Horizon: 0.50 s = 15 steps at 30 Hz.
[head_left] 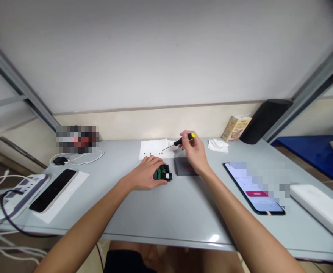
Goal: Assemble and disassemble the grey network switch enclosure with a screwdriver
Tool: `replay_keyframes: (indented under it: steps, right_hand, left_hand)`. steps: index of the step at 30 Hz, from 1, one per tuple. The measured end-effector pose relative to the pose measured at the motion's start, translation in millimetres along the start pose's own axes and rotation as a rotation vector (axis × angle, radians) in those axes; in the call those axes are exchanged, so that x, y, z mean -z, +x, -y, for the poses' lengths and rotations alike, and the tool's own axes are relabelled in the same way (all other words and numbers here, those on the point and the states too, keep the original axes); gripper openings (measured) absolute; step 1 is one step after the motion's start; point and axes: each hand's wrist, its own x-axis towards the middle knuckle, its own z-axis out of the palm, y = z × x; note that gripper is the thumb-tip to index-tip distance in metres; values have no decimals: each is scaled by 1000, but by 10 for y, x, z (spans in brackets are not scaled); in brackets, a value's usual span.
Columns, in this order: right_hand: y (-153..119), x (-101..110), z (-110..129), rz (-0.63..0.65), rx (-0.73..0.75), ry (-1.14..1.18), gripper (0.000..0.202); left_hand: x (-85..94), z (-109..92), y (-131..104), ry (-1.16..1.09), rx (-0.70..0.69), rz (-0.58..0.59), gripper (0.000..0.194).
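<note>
A small green circuit board with black parts [166,176] lies on the grey table, and my left hand [146,173] is closed around its left side. My right hand [194,151] grips a black and yellow screwdriver [178,143], whose thin shaft points down to the left. The tip is over a white paper sheet [155,146], close to several tiny dark screws [150,153]. Below my right hand sits a flat grey metal case [183,167], partly hidden by the hand.
A lit phone [254,189] and a long white box [319,208] lie to the right. Crumpled tissue [218,145], a carton [236,128] and a black cylinder [265,120] stand behind. At left are a dark phone [54,190], a power strip [21,195] and cables.
</note>
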Motion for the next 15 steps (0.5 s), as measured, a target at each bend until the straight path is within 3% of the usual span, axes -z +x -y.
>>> replay_keyframes:
  steps: [5, 15]
  right_hand:
    - [-82, -49, -61, 100, 48, -133, 45]
    - [-58, -23, -96, 52, 0, -141, 45]
  left_hand:
    - [-9, 16, 7, -1, 13, 6, 56]
    - [38, 22, -2, -14, 0, -11, 54]
